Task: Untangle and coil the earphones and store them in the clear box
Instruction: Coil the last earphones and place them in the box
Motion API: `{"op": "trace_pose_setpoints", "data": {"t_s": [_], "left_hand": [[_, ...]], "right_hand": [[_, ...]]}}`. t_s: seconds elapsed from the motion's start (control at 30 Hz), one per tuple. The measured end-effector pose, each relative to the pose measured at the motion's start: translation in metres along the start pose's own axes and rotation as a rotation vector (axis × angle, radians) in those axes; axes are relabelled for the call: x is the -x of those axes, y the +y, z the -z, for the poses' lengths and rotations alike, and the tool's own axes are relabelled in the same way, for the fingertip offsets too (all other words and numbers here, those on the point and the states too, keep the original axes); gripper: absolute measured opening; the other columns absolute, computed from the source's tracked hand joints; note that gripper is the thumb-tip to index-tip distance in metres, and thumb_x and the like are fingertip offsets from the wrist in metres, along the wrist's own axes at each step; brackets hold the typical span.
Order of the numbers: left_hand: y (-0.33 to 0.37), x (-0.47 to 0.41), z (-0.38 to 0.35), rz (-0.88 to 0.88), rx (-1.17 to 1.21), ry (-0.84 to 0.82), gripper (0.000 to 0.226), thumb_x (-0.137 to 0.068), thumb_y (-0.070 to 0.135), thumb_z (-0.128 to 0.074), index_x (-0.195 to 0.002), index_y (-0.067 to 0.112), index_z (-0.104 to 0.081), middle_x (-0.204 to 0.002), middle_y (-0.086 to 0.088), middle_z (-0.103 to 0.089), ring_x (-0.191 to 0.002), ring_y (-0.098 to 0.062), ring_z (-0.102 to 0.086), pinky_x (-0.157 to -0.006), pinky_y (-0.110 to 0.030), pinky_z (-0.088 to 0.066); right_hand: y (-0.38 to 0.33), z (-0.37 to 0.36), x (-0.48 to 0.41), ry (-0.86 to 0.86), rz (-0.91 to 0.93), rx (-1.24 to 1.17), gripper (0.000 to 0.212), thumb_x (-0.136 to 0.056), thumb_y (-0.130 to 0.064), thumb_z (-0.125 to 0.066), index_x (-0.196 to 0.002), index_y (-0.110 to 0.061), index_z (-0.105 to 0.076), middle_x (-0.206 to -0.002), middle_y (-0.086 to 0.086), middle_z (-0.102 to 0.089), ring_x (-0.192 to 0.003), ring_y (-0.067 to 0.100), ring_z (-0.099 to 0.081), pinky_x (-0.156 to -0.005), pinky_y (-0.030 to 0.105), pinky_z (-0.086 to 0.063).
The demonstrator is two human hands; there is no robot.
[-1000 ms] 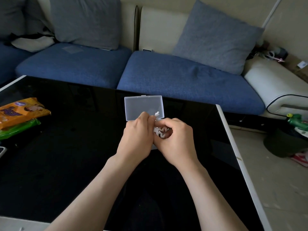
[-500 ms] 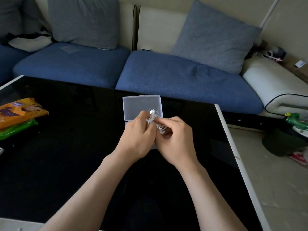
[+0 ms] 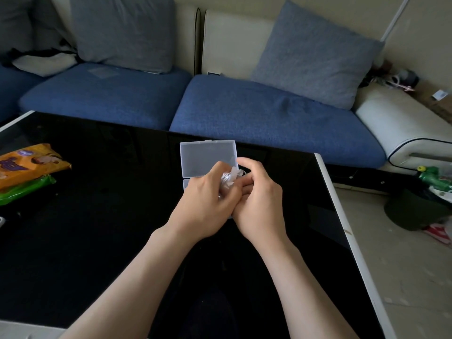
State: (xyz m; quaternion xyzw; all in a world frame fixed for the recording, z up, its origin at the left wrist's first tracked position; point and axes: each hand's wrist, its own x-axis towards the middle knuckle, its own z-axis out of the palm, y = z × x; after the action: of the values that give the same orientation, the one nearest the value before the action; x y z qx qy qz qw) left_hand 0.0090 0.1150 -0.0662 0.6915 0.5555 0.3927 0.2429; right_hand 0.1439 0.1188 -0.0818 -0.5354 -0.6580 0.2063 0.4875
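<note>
The clear box (image 3: pixel 206 156) lies open on the black table, its lid flat toward the sofa and its base mostly hidden under my hands. A small bundle of white earphones (image 3: pixel 229 180) sits between my two hands just above the box. My left hand (image 3: pixel 208 206) curls its fingers round the bundle from the left. My right hand (image 3: pixel 259 204) pinches the cord from the right, with its thumb arched over the top. Most of the cord is covered by my fingers.
The glossy black table (image 3: pixel 110 228) has a white rim at the right. An orange snack packet (image 3: pixel 27 165) and a green packet (image 3: pixel 24 189) lie at the left edge. A blue sofa (image 3: pixel 269 118) with grey cushions stands behind; clutter sits on the floor at right.
Both hands have kept working the earphone bundle over the box. My right thumb has lifted higher over the bundle, and the hands have edged slightly right.
</note>
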Motion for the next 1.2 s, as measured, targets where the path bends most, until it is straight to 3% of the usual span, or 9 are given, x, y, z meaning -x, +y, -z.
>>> {"op": "trace_pose_setpoints", "data": {"t_s": [0.2, 0.37, 0.47, 0.53, 0.63, 0.73, 0.8, 1.03, 1.2], "left_hand": [[0.001, -0.002, 0.004, 0.017, 0.033, 0.014, 0.02, -0.094, 0.027, -0.069, -0.113, 0.028, -0.062, -0.071, 0.007, -0.066, -0.068, -0.007, -0.064, -0.06, -0.015, -0.042], [0.003, -0.003, 0.003, 0.067, 0.103, -0.031, 0.022, -0.097, 0.022, -0.063, -0.117, 0.032, -0.065, -0.081, 0.009, -0.073, -0.075, -0.004, -0.067, -0.064, -0.012, -0.044], [0.004, -0.006, 0.004, 0.126, 0.272, -0.032, 0.023, -0.099, 0.018, -0.063, -0.118, 0.032, -0.066, -0.088, 0.007, -0.076, -0.077, -0.006, -0.073, -0.067, -0.019, -0.05], [0.006, -0.008, 0.005, 0.221, 0.475, -0.004, 0.03, -0.099, 0.015, -0.065, -0.126, 0.028, -0.063, -0.091, -0.001, -0.078, -0.075, -0.009, -0.074, -0.068, -0.025, -0.055], [0.008, -0.01, 0.008, 0.384, 0.671, 0.013, 0.035, -0.096, 0.019, -0.065, -0.131, 0.018, -0.066, -0.1, -0.009, -0.081, -0.094, -0.024, -0.079, -0.091, -0.044, -0.063], [0.008, -0.011, 0.012, 0.443, 0.782, -0.026, 0.024, -0.098, 0.012, -0.058, -0.097, 0.009, -0.082, -0.102, -0.017, -0.08, -0.101, -0.032, -0.078, -0.102, -0.052, -0.059], [0.006, -0.013, 0.013, 0.473, 0.838, -0.032, 0.023, -0.092, 0.015, -0.061, -0.088, 0.007, -0.082, -0.102, -0.018, -0.079, -0.098, -0.029, -0.078, -0.103, -0.051, -0.058], [0.002, -0.014, 0.011, 0.488, 0.883, -0.097, 0.024, -0.097, 0.008, -0.056, -0.101, 0.0, -0.078, -0.101, -0.022, -0.075, -0.099, -0.032, -0.07, -0.096, -0.048, -0.054], [-0.001, -0.011, 0.01, 0.506, 0.886, -0.185, 0.026, -0.109, 0.012, -0.052, -0.115, 0.002, -0.075, -0.114, -0.02, -0.077, -0.106, -0.027, -0.074, -0.112, -0.051, -0.049]], "right_hand": [[0.002, -0.003, -0.001, 0.014, 0.068, 0.043, 0.058, -0.08, 0.007, -0.07, -0.133, -0.015, -0.07, -0.111, 0.0, -0.067, -0.094, 0.009, -0.069, -0.082, 0.029, -0.061], [0.0, 0.002, -0.002, 0.08, 0.068, 0.129, 0.057, -0.075, -0.004, -0.085, -0.126, -0.026, -0.073, -0.12, -0.003, -0.045, -0.107, 0.013, -0.058, -0.093, 0.009, -0.043], [0.0, 0.003, -0.004, 0.039, 0.039, 0.031, 0.057, -0.075, -0.009, -0.088, -0.127, -0.024, -0.069, -0.127, -0.005, -0.056, -0.112, 0.001, -0.06, -0.094, 0.009, -0.046], [0.0, 0.003, -0.005, -0.006, -0.025, -0.027, 0.056, -0.079, -0.014, -0.088, -0.129, -0.027, -0.067, -0.125, -0.009, -0.066, -0.111, 0.002, -0.066, -0.094, 0.021, -0.055], [0.002, 0.003, -0.006, -0.079, -0.09, -0.127, 0.048, -0.087, -0.024, -0.085, -0.132, -0.031, -0.068, -0.119, -0.009, -0.074, -0.105, 0.011, -0.074, -0.086, 0.035, -0.064], [0.002, 0.003, -0.006, -0.05, -0.108, -0.183, 0.033, -0.097, -0.031, -0.074, -0.13, -0.028, -0.072, -0.118, -0.006, -0.076, -0.104, 0.011, -0.075, -0.087, 0.034, -0.063], [0.002, 0.005, -0.008, -0.007, -0.089, -0.178, 0.022, -0.105, -0.025, -0.068, -0.125, -0.023, -0.076, -0.114, -0.004, -0.077, -0.1, 0.01, -0.076, -0.088, 0.033, -0.062], [0.006, 0.007, -0.009, -0.018, -0.077, -0.055, 0.024, -0.108, -0.022, -0.063, -0.129, -0.022, -0.075, -0.115, -0.009, -0.076, -0.106, 0.007, -0.072, -0.09, 0.028, -0.06], [0.005, 0.005, -0.005, -0.082, -0.134, -0.02, 0.015, -0.106, -0.023, -0.064, -0.118, -0.02, -0.073, -0.099, -0.011, -0.076, -0.089, 0.002, -0.072, -0.075, 0.017, -0.055]]}}
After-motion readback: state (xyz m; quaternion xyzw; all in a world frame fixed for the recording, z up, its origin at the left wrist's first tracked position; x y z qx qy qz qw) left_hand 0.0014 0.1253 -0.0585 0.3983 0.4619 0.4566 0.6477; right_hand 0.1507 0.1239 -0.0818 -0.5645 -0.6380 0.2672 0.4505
